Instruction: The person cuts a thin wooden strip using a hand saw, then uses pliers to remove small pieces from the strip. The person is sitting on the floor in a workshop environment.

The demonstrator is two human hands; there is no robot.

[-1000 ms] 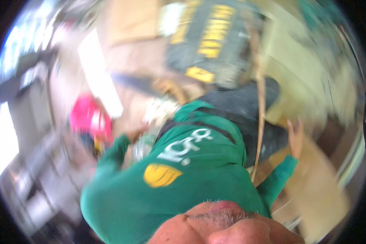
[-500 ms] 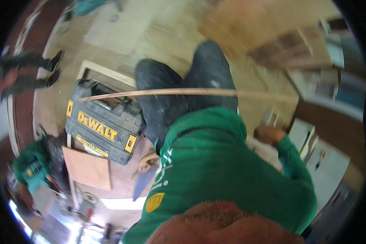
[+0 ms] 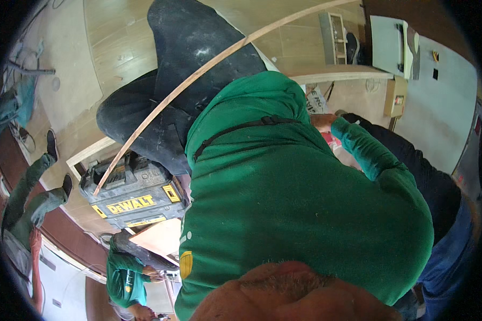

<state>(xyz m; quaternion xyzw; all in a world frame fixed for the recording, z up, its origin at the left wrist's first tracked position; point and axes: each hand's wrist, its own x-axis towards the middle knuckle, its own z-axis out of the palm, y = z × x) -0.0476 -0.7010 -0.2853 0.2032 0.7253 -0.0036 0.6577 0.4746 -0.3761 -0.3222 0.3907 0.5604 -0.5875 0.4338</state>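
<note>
A long thin wooden strip point(image 3: 194, 76) slants across my dark trousers point(image 3: 201, 45), its lower end over a black and yellow toolbox point(image 3: 131, 184). My right hand point(image 3: 321, 122) is at the right side of my green sweatshirt, near a white printed sheet or bag point(image 3: 316, 101). Its fingers are mostly hidden behind the sweatshirt, so what it holds, if anything, does not show. My left hand is out of sight, on the side of the body hidden by the sweatshirt.
A light board point(image 3: 158, 235) leans below the toolbox. Another person in green point(image 3: 126, 273) works at lower left; someone's legs point(image 3: 35, 195) stand at far left. Close on my right is a person in dark clothes point(image 3: 418, 176). A white cabinet panel point(image 3: 439, 101) stands behind.
The view has swung round. The strip now slants more steeply. My left hand, earlier beside a handsaw, has gone from view. My right hand is now closer to my waist.
</note>
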